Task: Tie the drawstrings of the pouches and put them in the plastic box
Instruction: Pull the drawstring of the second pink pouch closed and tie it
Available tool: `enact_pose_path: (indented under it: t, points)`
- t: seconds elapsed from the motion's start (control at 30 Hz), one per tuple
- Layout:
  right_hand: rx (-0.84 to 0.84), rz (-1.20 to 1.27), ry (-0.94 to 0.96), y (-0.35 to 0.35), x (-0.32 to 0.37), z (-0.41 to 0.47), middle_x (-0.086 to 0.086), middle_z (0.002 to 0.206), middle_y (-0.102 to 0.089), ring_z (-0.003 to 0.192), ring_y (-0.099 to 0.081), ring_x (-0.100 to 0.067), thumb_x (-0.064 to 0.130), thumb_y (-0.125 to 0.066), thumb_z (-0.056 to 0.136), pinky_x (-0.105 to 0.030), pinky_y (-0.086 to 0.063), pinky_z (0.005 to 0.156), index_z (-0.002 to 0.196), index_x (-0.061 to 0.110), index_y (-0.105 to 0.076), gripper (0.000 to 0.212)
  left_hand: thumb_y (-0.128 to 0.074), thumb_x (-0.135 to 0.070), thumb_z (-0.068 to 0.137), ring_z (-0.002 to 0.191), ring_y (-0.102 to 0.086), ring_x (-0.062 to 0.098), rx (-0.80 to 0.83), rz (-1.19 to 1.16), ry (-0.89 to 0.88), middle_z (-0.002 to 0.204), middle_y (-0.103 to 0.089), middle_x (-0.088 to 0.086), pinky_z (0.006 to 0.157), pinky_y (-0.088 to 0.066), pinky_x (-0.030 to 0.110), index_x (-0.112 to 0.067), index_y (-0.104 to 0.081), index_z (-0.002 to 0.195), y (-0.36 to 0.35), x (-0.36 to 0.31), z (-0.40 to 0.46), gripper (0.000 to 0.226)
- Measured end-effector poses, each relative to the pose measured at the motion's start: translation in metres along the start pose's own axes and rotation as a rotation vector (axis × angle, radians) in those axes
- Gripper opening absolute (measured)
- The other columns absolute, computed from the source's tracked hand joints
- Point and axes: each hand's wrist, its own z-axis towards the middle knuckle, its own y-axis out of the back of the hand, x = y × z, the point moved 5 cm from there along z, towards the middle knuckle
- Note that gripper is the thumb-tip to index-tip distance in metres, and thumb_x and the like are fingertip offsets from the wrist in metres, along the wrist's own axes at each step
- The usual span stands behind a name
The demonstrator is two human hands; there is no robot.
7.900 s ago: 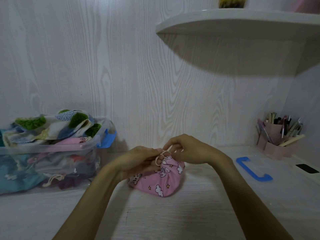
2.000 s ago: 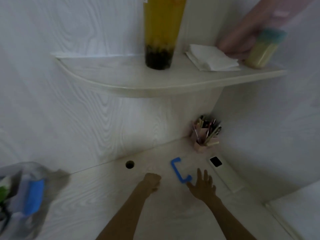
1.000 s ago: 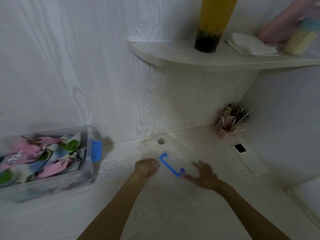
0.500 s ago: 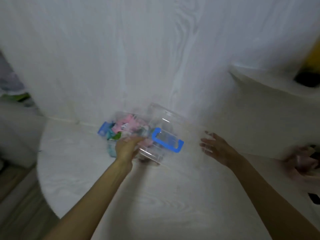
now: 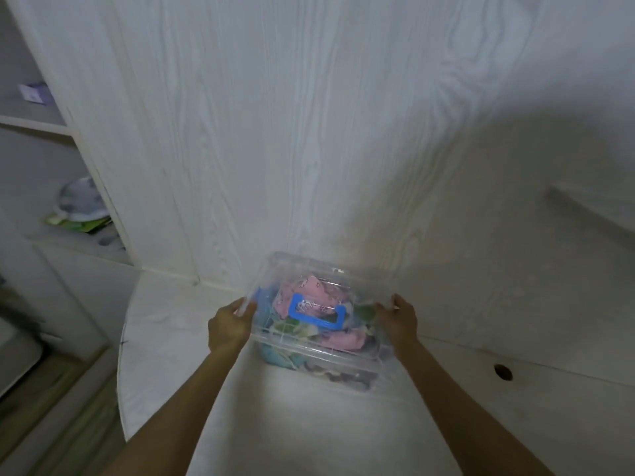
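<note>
clear plastic box (image 5: 347,364) full of pink and blue fabric pouches (image 5: 338,340), on white desk (image 5: 309,424) centre | clear lid with blue handle (image 5: 316,313) on top | left hand (image 5: 228,326) grips lid edge at 9 o'clock | right hand (image 5: 398,321), fingers straight, presses at 3 o'clock

No text, label, brand or number can be read anywhere in this view
</note>
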Motion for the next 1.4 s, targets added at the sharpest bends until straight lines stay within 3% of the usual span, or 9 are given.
enact_pose_path:
  t: [0.1,0.33,0.6,0.77,0.97,1.1,1.2,1.27,1.4]
  points:
    - [-0.095,-0.238,0.078,0.002,0.006,0.001,-0.018,0.141,-0.042,0.13,-0.035,-0.034,0.028,-0.056,0.092,-0.034,-0.026,0.107,0.14,0.008,-0.043,0.053,-0.056,-0.04,0.091,0.123,-0.051,0.035,0.06,0.064,-0.029,0.134,-0.056,0.015,0.1,-0.039,0.038,-0.012,-0.053,0.133,-0.009,0.002,0.013,0.05]
    - [0.019,-0.326,0.049,-0.005,-0.014,0.004,-0.02,0.143,-0.037,0.127,-0.042,-0.034,0.033,-0.04,0.099,-0.035,-0.035,0.103,0.146,0.011,-0.03,0.052,-0.034,-0.049,0.097,0.129,-0.044,0.035,0.122,0.351,-0.084,0.144,-0.045,0.012,0.106,-0.033,0.04,-0.02,-0.037,0.143,-0.028,-0.017,0.033,0.054]
    - [-0.037,-0.208,-0.021,-0.004,-0.017,0.008,-0.016,0.145,-0.037,0.128,-0.043,-0.032,0.035,-0.045,0.097,-0.037,-0.034,0.103,0.148,0.011,-0.025,0.059,-0.039,-0.049,0.094,0.134,-0.039,0.036,0.207,0.239,-0.057,0.148,-0.04,0.012,0.11,-0.029,0.046,-0.018,-0.035,0.145,-0.043,-0.003,0.046,0.059]
    - [0.024,-0.02,-0.105,0.004,-0.019,0.018,-0.015,0.123,-0.062,0.111,-0.059,-0.031,0.025,-0.061,0.09,-0.037,-0.046,0.096,0.124,0.0,-0.058,0.042,-0.046,-0.046,0.094,0.13,-0.043,0.038,0.195,0.209,0.016,0.145,-0.043,0.016,0.107,-0.036,0.05,-0.012,-0.034,0.144,-0.044,0.001,0.055,0.063]
    - [0.072,-0.003,-0.154,0.016,-0.038,0.019,-0.01,0.093,-0.064,0.086,-0.059,-0.026,0.021,-0.065,0.087,-0.036,-0.051,0.081,0.114,0.001,-0.066,0.033,-0.056,-0.045,0.089,0.105,-0.059,0.037,0.185,0.268,0.001,0.123,-0.056,0.018,0.092,-0.049,0.046,-0.007,-0.051,0.127,-0.044,0.005,0.061,0.054]
    - [0.052,0.004,-0.147,0.018,-0.037,0.021,-0.009,0.092,-0.066,0.082,-0.059,-0.023,0.02,-0.071,0.082,-0.031,-0.049,0.076,0.112,0.002,-0.067,0.036,-0.055,-0.043,0.09,0.113,-0.056,0.036,0.178,0.243,-0.011,0.127,-0.058,0.016,0.095,-0.043,0.045,-0.009,-0.049,0.132,-0.045,0.005,0.058,0.054]
    - [0.025,0.007,-0.135,0.019,-0.036,0.018,-0.013,0.107,-0.07,0.087,-0.06,-0.021,0.023,-0.073,0.08,-0.034,-0.051,0.086,0.114,0.004,-0.067,0.04,-0.055,-0.049,0.088,0.112,-0.058,0.036,0.143,0.253,-0.051,0.128,-0.059,0.014,0.095,-0.044,0.047,-0.013,-0.049,0.134,-0.042,0.005,0.057,0.059]
    - [-0.039,-0.024,-0.146,0.022,-0.033,0.015,-0.015,0.121,-0.064,0.101,-0.059,-0.025,0.028,-0.075,0.078,-0.035,-0.045,0.093,0.123,0.008,-0.061,0.051,-0.057,-0.05,0.086,0.108,-0.06,0.036,0.118,0.231,-0.073,0.124,-0.062,0.014,0.093,-0.047,0.048,-0.015,-0.051,0.133,-0.041,0.005,0.056,0.059]
    - [-0.035,-0.071,-0.435,0.02,-0.049,0.012,-0.017,0.147,-0.033,0.134,-0.032,-0.034,0.06,-0.08,0.056,-0.042,-0.028,0.111,0.145,0.006,-0.029,0.116,-0.055,-0.046,0.089,0.108,-0.059,0.037,0.079,0.344,-0.016,0.121,-0.062,0.019,0.092,-0.045,0.044,-0.003,-0.054,0.126,-0.042,0.001,0.054,0.056]
